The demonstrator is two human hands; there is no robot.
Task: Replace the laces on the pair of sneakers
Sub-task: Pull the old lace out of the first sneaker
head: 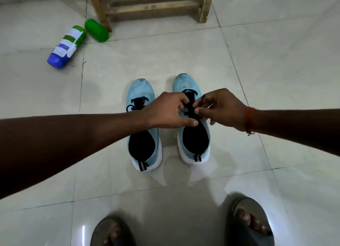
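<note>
Two light blue sneakers with white soles and black linings stand side by side on the tiled floor, toes pointing away. The left sneaker (141, 91) has a black lace tied at its tongue. Over the right sneaker (184, 82) both hands meet. My left hand (167, 111) pinches the black lace (190, 110) with curled fingers. My right hand (220, 108) pinches the same lace from the other side; a red thread band circles its wrist. The hands hide most of the right sneaker's lacing.
A green and blue bottle (65, 47) lies on the floor at the far left beside a green cap (96, 30). A wooden stool frame (150, 4) stands at the back. My feet in grey sandals (248, 220) are at the bottom edge.
</note>
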